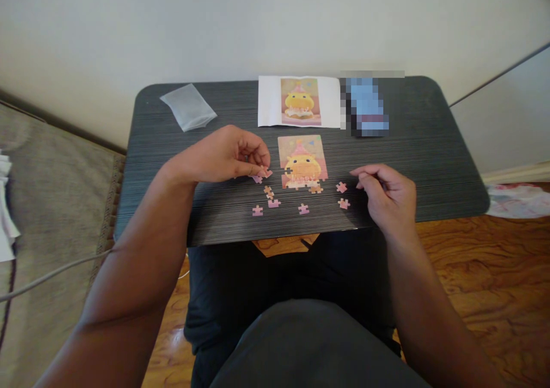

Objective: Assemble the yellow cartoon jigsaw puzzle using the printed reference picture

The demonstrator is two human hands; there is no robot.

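My left hand [240,154] is closed, thumb and fingers pinching a pink puzzle piece [266,172]. Just under those fingertips lies another pink piece [256,179]. To the right of that hand is a partly assembled jigsaw puzzle [303,157] of a yellow character in a pink party hat, with a gap at its left side and an uneven lower edge. My right hand [387,196] rests at the table's right, loosely curled with the index finger stretched out and nothing visible in it. Two pink pieces [341,187] lie beside its fingertips.
More loose pieces [303,209] are scattered below the puzzle. Behind it, a white sheet [268,101] bears the reference picture. A clear plastic bag [189,107] lies at the back left of the dark table [429,130], and a pixelated phone-like object [367,104] at the back right.
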